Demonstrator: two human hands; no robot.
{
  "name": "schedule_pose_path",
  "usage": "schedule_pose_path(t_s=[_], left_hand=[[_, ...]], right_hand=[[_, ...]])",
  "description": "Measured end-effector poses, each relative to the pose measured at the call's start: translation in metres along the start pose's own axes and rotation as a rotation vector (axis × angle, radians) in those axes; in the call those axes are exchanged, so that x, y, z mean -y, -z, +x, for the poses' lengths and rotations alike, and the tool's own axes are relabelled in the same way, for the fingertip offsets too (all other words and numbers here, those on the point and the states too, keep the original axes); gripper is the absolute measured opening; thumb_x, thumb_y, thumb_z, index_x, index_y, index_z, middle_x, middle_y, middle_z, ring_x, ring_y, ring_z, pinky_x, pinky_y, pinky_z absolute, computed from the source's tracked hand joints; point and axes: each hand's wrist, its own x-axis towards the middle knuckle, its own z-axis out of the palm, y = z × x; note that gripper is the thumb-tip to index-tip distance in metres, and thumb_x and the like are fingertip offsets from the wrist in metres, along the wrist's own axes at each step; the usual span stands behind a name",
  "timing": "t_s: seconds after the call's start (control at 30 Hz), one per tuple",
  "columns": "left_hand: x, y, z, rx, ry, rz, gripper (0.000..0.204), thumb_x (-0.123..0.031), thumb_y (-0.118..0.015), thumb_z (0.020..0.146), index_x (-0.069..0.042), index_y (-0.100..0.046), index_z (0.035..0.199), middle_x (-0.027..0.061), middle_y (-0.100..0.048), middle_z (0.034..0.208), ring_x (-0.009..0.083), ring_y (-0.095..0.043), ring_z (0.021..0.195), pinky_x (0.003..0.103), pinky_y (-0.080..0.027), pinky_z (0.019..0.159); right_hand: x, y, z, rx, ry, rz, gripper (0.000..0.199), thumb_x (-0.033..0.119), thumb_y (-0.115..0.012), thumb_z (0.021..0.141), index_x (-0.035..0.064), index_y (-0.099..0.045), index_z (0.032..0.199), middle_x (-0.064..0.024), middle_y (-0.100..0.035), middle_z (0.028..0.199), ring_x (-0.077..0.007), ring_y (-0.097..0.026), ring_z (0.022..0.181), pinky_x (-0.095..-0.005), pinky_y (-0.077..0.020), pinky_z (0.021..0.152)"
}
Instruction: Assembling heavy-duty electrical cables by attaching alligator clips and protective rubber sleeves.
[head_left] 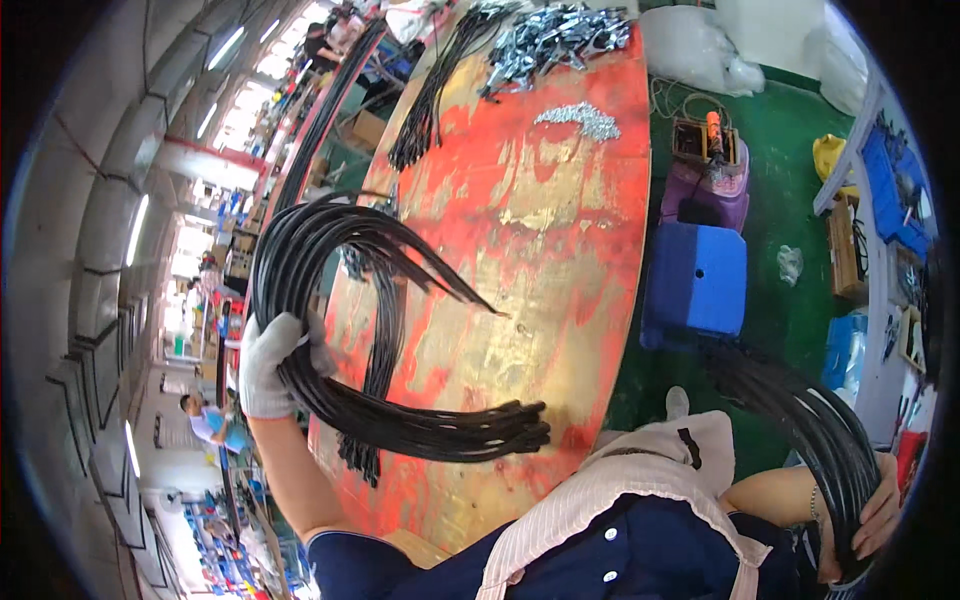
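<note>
Curved black cable bundle (410,425), near left: gloved left hand (268,365) clamps it above table (500,345), apparently gathering its strands; right hand (880,515) clamps second bundle (815,425), near right.

Head view, left fisheye of a worn pair | looks down past the wearer's apron (640,458) and along a red worktable (560,250) | left hand (275,362) and right hand (878,512) at close range | ceiling (60,230) curves at left, green floor (775,180) at right

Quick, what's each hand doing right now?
Left hand: gloved, closed around a curved bundle of black cables.
Right hand: bare, closed around a second bundle of black cables.
</note>
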Motion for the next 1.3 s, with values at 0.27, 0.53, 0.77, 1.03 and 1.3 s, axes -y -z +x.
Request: schedule_pose_path(t_s=[0.27, 0.53, 0.77, 1.03, 1.3], left_hand=[[0.069, -0.110, 0.188, 0.212, -0.004, 1.388, 0.057, -0.047, -0.065, 0.071, 0.000, -0.067, 0.104, 0.0237, -0.067, 0.108, 0.0369, -0.065, 0.102, 0.042, -0.050, 0.085], [0.353, -0.221, 0.242, 0.360, 0.289, 1.206, 0.083, -0.049, -0.068, 0.074, 0.003, -0.046, 0.135, 0.0226, -0.063, 0.120, 0.0357, -0.061, 0.113, 0.042, -0.048, 0.096], [0.368, -0.186, 0.160, 0.210, 0.225, 0.852, 0.092, -0.060, -0.072, 0.071, 0.003, -0.045, 0.132, 0.0277, -0.061, 0.118, 0.0390, -0.060, 0.111, 0.043, -0.047, 0.096], [0.427, 0.003, 0.091, 0.359, 0.054, 1.240, 0.061, -0.061, -0.055, 0.086, -0.013, -0.060, 0.123, 0.0144, -0.060, 0.126, 0.0293, -0.049, 0.126, 0.048, -0.024, 0.112], [0.447, 0.038, 0.084, 0.180, -0.180, 1.133, 0.047, -0.052, -0.068, 0.078, -0.008, -0.068, 0.094, 0.0116, -0.067, 0.103, 0.0276, -0.057, 0.108, 0.042, -0.033, 0.106]], right_hand=[[-0.008, 0.000, -0.019, -0.038, -0.129, -0.411, 0.061, 0.052, -0.088, 0.055, 0.0218, -0.060, 0.101, 0.0120, -0.053, 0.078, -0.0004, -0.051, 0.065, -0.0182, -0.0368, 0.062], [-0.016, -0.045, 0.009, 0.130, -0.339, -0.516, 0.020, 0.030, -0.057, 0.087, 0.0209, -0.054, 0.105, 0.0027, -0.048, 0.085, -0.0129, -0.049, 0.073, -0.0324, -0.0421, 0.071], [-0.036, 0.006, 0.006, 0.375, -0.296, -0.564, 0.046, 0.040, -0.064, 0.085, 0.0201, -0.045, 0.122, -0.0030, -0.048, 0.093, -0.0213, -0.051, 0.080, -0.0454, -0.0453, 0.071], [-0.086, -0.022, -0.018, 0.065, -0.349, -0.598, 0.044, 0.030, -0.068, 0.062, 0.0170, -0.059, 0.103, 0.0020, -0.039, 0.082, -0.0147, -0.039, 0.073, -0.0321, -0.0310, 0.072], [-0.130, -0.107, 0.001, -0.186, -0.564, 0.082, 0.030, 0.019, -0.073, 0.054, 0.0181, -0.062, 0.082, 0.0050, -0.053, 0.075, -0.0091, -0.052, 0.070, -0.0242, -0.0403, 0.075]])
